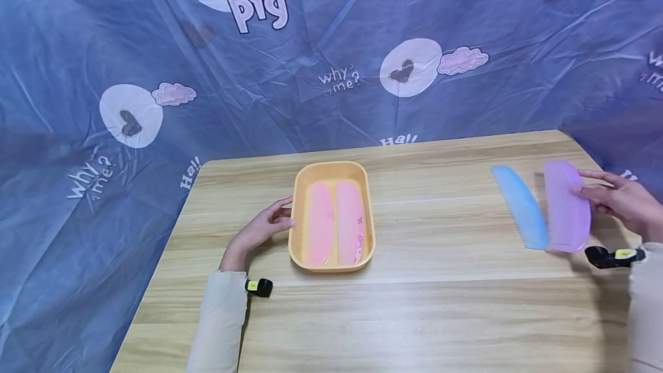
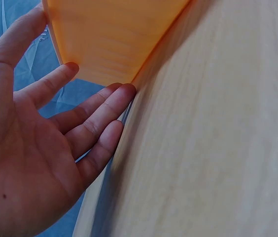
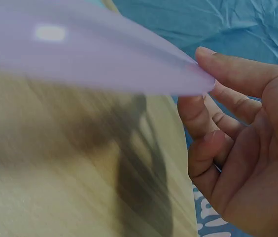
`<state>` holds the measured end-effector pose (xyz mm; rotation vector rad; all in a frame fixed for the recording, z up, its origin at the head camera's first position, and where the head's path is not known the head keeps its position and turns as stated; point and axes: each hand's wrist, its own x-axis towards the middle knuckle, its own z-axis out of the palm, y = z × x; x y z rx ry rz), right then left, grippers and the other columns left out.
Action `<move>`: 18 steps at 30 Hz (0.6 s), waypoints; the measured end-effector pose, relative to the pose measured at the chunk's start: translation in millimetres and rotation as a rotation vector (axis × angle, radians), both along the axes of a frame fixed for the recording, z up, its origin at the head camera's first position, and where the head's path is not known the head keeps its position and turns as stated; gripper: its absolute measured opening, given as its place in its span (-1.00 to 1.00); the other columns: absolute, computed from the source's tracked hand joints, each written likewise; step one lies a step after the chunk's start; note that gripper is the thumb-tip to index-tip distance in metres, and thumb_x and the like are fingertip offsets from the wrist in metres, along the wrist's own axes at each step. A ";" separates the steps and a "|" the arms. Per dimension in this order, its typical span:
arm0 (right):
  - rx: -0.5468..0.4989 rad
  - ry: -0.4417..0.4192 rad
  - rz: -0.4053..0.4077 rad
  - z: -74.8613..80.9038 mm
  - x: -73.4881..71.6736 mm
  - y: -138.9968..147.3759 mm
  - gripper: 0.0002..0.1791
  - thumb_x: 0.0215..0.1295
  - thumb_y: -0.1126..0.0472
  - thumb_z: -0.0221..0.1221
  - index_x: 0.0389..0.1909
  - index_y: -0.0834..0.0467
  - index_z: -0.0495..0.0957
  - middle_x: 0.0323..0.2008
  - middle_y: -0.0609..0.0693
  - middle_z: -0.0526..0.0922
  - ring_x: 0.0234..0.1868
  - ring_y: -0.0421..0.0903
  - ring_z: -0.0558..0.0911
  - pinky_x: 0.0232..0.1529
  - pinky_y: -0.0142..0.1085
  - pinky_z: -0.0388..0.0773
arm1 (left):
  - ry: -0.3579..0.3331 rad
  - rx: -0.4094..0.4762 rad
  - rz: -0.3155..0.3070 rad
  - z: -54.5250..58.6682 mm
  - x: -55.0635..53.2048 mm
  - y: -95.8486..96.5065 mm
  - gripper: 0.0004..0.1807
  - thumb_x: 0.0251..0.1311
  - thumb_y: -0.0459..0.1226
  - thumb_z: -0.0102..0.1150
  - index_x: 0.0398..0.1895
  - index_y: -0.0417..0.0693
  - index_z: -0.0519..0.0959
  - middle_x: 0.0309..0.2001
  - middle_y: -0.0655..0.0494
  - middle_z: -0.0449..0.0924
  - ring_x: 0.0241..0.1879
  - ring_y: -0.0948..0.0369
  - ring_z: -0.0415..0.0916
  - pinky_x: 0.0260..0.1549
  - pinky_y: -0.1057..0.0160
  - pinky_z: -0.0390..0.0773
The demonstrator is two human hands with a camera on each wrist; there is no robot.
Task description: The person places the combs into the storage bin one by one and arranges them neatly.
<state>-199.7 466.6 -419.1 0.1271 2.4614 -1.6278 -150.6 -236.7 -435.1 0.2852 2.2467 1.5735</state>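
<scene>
Head view: the right hand (image 1: 624, 199) pinches the purple comb (image 1: 567, 206) by one edge, a narrow grip that may slip; the left hand (image 1: 263, 226), loosely spread, touches the tray (image 1: 331, 171).

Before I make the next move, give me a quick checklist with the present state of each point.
1. Right hand has the purple comb: ok, pinched between thumb and fingers.
2. Left hand at the tray: ok, fingertips touch its side.
3. Tray upright on the table: ok.
4. Two pink combs inside the tray: ok, side by side.
5. Purple comb apart from the blue comb: cannot tell; their lower ends meet or overlap in the head view.
6. Purple comb above the tray: not ok, well to its right.
</scene>
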 end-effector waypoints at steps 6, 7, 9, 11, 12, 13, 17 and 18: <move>-0.289 0.017 0.034 -1.5 -1.4 -2.0 -0.55 0.37 0.43 0.03 0.02 -0.22 0.32 -0.51 -0.24 0.65 -0.55 -0.33 0.52 -0.55 -0.47 0.49 | -0.001 0.011 -0.004 -1.2 -0.2 -0.2 -0.22 0.31 -0.25 0.14 0.51 -0.13 0.01 0.35 -0.35 0.24 0.31 -0.20 0.28 0.30 -0.04 0.38; -0.345 0.019 0.035 -1.3 -1.1 -3.7 -0.54 0.36 0.46 0.02 0.03 -0.20 0.32 -0.50 -0.22 0.67 -0.55 -0.32 0.54 -0.54 -0.46 0.50 | -0.001 0.012 -0.005 -1.4 -0.3 -0.3 -0.22 0.31 -0.25 0.14 0.51 -0.13 0.01 0.35 -0.35 0.24 0.31 -0.20 0.29 0.29 -0.04 0.38; -0.419 0.026 0.050 -0.9 -1.1 -6.9 -0.51 0.36 0.49 -0.01 0.05 -0.17 0.31 -0.48 -0.19 0.70 -0.52 -0.31 0.57 -0.53 -0.47 0.50 | 0.001 0.010 -0.007 -1.8 -0.3 -0.6 -0.22 0.31 -0.25 0.14 0.51 -0.12 0.01 0.35 -0.35 0.24 0.31 -0.20 0.29 0.29 -0.03 0.39; -0.457 0.036 0.060 -0.6 -1.4 -9.8 -0.50 0.36 0.51 -0.02 0.07 -0.16 0.30 -0.45 -0.18 0.73 -0.51 -0.31 0.59 -0.54 -0.47 0.49 | 0.004 0.006 -0.009 -2.0 -0.4 -0.8 -0.22 0.31 -0.25 0.14 0.51 -0.12 0.01 0.35 -0.36 0.25 0.30 -0.20 0.30 0.29 -0.03 0.39; -0.477 0.044 0.071 -0.5 -1.8 -10.8 -0.49 0.36 0.52 -0.02 0.08 -0.16 0.29 -0.44 -0.17 0.74 -0.51 -0.31 0.59 -0.54 -0.47 0.49 | 0.007 0.003 -0.010 -2.2 -0.4 -0.9 -0.22 0.31 -0.24 0.14 0.51 -0.11 0.02 0.34 -0.36 0.26 0.30 -0.20 0.31 0.28 -0.02 0.40; -0.495 0.051 0.077 -0.3 -2.1 -12.1 -0.48 0.35 0.52 -0.03 0.09 -0.16 0.29 -0.44 -0.16 0.74 -0.51 -0.30 0.59 -0.55 -0.47 0.48 | 0.008 0.001 -0.010 -2.3 -0.4 -0.9 -0.22 0.31 -0.24 0.14 0.51 -0.11 0.02 0.34 -0.36 0.26 0.29 -0.20 0.31 0.28 -0.02 0.40; -0.521 0.069 0.098 1.2 -3.8 -19.4 -0.42 0.34 0.55 -0.03 0.15 -0.17 0.24 -0.43 -0.15 0.73 -0.51 -0.28 0.59 -0.55 -0.46 0.48 | 0.011 0.006 -0.011 -2.6 -0.6 -1.1 -0.22 0.31 -0.25 0.14 0.51 -0.12 0.02 0.34 -0.36 0.26 0.29 -0.20 0.31 0.28 -0.03 0.40; -0.522 0.068 0.106 1.9 -4.2 -21.4 -0.40 0.34 0.55 -0.04 0.18 -0.17 0.22 -0.43 -0.14 0.72 -0.51 -0.28 0.59 -0.55 -0.46 0.48 | 0.012 0.005 -0.011 -2.7 -0.6 -1.1 -0.22 0.31 -0.25 0.14 0.51 -0.12 0.02 0.34 -0.36 0.26 0.29 -0.21 0.31 0.28 -0.03 0.40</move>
